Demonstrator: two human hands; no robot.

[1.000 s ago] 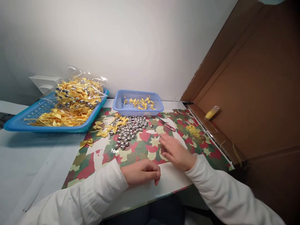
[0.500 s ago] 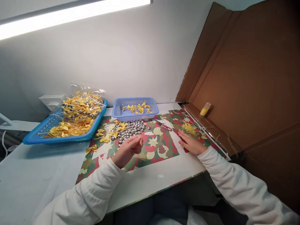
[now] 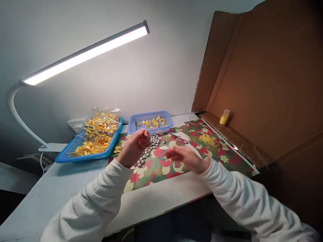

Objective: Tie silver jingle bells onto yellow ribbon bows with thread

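Observation:
My left hand is closed, thumb against curled fingers, above the silver bells; whatever it may hold is too small to make out. To its right, my right hand hovers over the patterned mat, its fingers blurred by motion. Yellow ribbon bows lie left of the bells, partly hidden by my left arm. Behind my hands are pink-handled snips. A bunch of yellow cords rests on the mat's right part.
A blue basket at the left is heaped with bows and bells. Farther back stands a smaller blue basket with yellow bows. A lamp arches over the left side. A yellow bottle stands beside the cardboard wall.
My right hand has left the area by the yellow cords and moved left toward my left hand. My left hand stays closed and is slightly higher. The view has shifted, showing more lamp.

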